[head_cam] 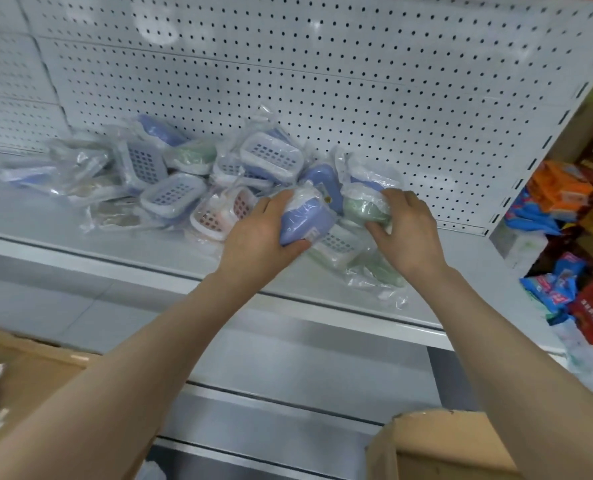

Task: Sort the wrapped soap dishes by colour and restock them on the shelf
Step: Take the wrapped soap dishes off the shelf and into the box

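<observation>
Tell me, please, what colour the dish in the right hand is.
Pale green dish, seen best in head view.

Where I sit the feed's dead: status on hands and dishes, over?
Left hand grips blue soap dish. Right hand grips green soap dish. Mixed pile on shelf, unsorted, crowding both hands.

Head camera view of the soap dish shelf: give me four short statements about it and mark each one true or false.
1. The left hand grips a blue plastic-wrapped soap dish. True.
2. The right hand grips a pink wrapped dish. False: it grips a green plastic-wrapped soap dish.
3. The dishes on the white metal shelf stand in neat colour rows. False: they lie in a mixed heap.
4. A white perforated back panel stands behind the shelf. True.
</observation>
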A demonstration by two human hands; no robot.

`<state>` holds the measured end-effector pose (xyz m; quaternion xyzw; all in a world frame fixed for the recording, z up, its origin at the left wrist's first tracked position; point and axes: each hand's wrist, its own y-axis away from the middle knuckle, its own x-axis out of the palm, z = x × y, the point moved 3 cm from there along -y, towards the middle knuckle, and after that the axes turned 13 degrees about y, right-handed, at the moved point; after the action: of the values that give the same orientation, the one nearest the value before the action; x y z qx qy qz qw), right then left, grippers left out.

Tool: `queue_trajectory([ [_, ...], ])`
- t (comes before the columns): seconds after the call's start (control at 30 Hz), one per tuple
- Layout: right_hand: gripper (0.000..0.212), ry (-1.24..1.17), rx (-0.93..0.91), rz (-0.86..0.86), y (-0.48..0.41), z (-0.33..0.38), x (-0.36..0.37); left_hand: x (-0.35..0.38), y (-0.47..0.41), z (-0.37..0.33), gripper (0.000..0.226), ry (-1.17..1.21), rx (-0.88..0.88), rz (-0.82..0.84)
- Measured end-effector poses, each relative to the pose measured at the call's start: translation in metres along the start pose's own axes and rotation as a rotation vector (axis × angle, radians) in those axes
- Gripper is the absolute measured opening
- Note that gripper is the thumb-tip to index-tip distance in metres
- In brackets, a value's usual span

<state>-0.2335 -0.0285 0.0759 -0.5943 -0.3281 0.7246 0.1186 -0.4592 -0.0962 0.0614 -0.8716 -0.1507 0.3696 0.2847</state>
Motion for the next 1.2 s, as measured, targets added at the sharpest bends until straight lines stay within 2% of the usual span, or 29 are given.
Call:
queue_trajectory([
  [0.2,0.048,0.016,0.006,-0.037,0.046,0.060,-0.025,-0.058,0.056,0.009,0.081,0.024,-0.058,0.018],
  [0.4,0.046,-0.043,-0.046,-0.082,0.119,0.154,-0.036,-0.132,0.146,0.042,0.085,0.030,-0.200,0.019],
  [0.5,0.043,-0.091,-0.102,-0.046,0.155,0.207,-0.028,-0.171,0.198,0.071,0.078,-0.008,-0.308,-0.004],
  [0.6,0.044,-0.191,-0.142,0.063,0.182,0.259,-0.012,-0.208,0.252,0.094,0.077,-0.031,-0.405,-0.053],
  [0.73,0.045,-0.328,-0.289,0.178,0.209,0.328,0.018,-0.251,0.322,0.121,0.075,-0.096,-0.575,-0.147],
  [0.97,0.044,-0.391,-0.448,0.318,0.245,0.455,0.054,-0.334,0.420,0.159,0.070,-0.248,-0.803,-0.238],
  [1.2,0.038,-0.431,-0.512,0.391,0.271,0.605,0.073,-0.447,0.482,0.234,0.065,-0.360,-0.870,-0.216],
])
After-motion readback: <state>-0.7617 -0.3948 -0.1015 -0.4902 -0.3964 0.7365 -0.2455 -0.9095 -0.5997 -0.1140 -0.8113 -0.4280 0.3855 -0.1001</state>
